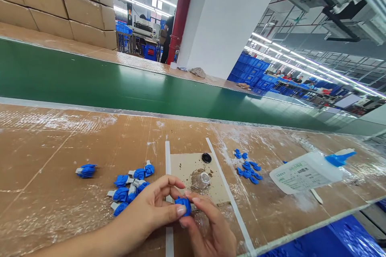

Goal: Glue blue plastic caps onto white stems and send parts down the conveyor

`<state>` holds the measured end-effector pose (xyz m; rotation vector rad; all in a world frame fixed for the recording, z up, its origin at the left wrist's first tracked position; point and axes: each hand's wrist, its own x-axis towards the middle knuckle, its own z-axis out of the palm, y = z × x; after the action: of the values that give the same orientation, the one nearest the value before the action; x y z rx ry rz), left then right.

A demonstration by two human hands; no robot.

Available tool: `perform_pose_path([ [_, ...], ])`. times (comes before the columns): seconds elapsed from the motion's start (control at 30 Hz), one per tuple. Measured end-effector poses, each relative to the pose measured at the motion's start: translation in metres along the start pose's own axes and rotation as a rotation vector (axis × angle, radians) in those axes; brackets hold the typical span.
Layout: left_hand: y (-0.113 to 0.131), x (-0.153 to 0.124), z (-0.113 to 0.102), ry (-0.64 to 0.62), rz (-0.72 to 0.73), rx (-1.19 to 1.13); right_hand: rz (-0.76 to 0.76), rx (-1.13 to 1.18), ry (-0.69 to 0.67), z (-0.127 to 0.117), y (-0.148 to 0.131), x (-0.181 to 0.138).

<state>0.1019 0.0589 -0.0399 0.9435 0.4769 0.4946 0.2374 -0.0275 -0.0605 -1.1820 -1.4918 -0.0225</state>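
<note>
Blue part (183,204) | small, rounded, plastic | pinched by left hand (153,209) and right hand (208,229) fingertips

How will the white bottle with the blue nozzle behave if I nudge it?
The bottle lies on its side, so it would probably roll rather than slide. Its translucent plastic body looks soft, likely yielding to a squeeze. The blue nozzle sticks out, so it may pivot.
</note>
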Motion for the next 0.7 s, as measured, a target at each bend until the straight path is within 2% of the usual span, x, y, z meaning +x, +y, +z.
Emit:
perform_pose_path([
  [0.13,0.0,0.002,-0.002,-0.006,-0.052,0.008,-0.154,0.009,0.015,0.004,-0.004,0.015],
  [0.27,0.0,0.002,-0.002,0.027,-0.073,0.048,-0.207,-0.033,0.03,0.011,-0.007,0.017],
  [0.37,0.004,0.001,-0.002,-0.003,-0.068,0.03,-0.187,-0.049,-0.01,0.005,-0.008,0.014],
  [0.43,0.009,0.0,-0.001,-0.001,-0.071,0.041,-0.17,-0.072,-0.062,-0.011,-0.001,0.013],
  [0.5,0.018,-0.001,-0.002,0.035,-0.076,0.099,-0.134,-0.19,-0.07,-0.037,0.015,0.012],
  [0.57,0.031,-0.001,-0.004,0.08,-0.043,0.229,-0.012,-0.443,0.017,-0.069,0.04,0.015],
  [0.6,0.039,-0.001,-0.007,0.107,0.006,0.359,0.035,-0.613,0.042,-0.085,0.055,0.017],
  [0.7,0.067,0.002,-0.023,0.215,0.284,1.015,0.107,-0.739,-0.035,-0.123,0.1,0.025],
])
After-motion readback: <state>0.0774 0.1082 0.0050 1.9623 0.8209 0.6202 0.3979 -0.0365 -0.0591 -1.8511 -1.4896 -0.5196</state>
